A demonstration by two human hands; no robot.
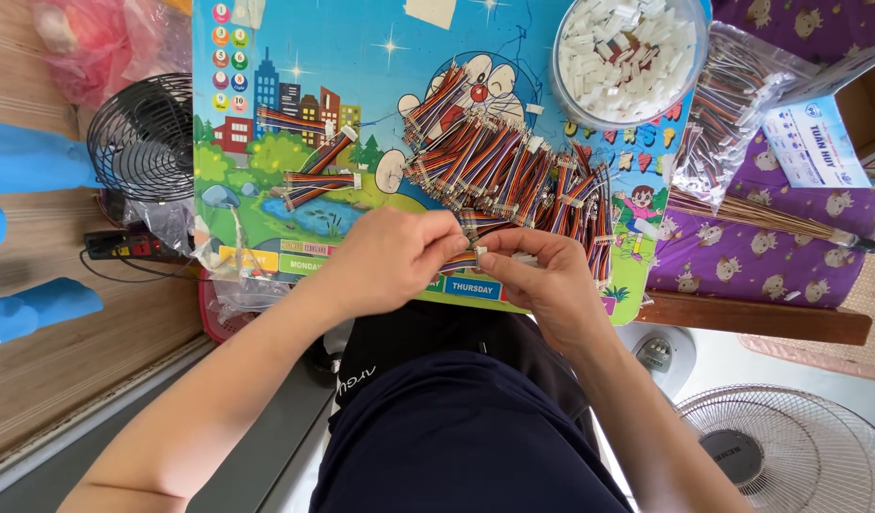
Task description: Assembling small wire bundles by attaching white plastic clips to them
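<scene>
My left hand (392,258) and my right hand (542,275) meet over the near edge of a colourful cartoon board (304,114). Together they pinch a short multicoloured ribbon cable (464,258) between their fingertips. Just beyond the hands lies a big heap of similar ribbon cables with small white plugs (499,161). A few finished-looking cables (319,176) lie apart on the left of the board. A clear round bowl of small white connectors (627,52) stands at the board's far right.
A clear bag of more cables (732,104) and a cardboard box (836,123) lie on purple cloth at right. A small black fan (141,138) stands at left, a white fan (789,446) at bottom right. A thin broom (770,223) lies across the cloth.
</scene>
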